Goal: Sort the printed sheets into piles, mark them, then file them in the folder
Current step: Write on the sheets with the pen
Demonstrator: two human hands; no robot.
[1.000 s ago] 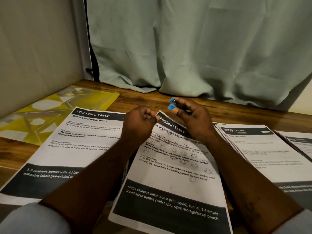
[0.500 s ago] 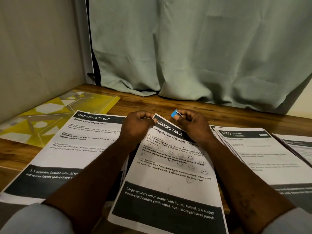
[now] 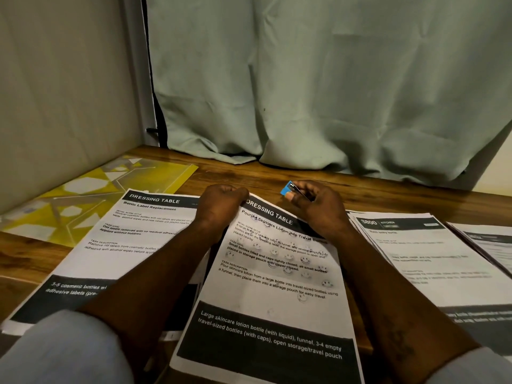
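Clip [image 3: 288, 189] lower than a second ago, nearly at top edge of centre sheet [image 3: 271, 286].
Head: right hand [image 3: 318, 209] pinches it, small, blue, boxy; left hand [image 3: 219, 203] pinches the matte paper's corner at 12 o'clock. Marking likely next. Glossy yellow folder [image 3: 91, 195] flat at 10 o'clock.

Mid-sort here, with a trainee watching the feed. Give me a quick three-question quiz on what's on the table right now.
1. True or false: the right hand holds nothing.
2. Where does the yellow folder lie? A) at the far left of the table; B) at the table's right end; C) on the floor.
3. Fill in: the sheet that the left hand grips at its top edge is headed "DRESSING ____".
Key: 1 false, it pinches a blue clip. 2 A. 3 TABLE.
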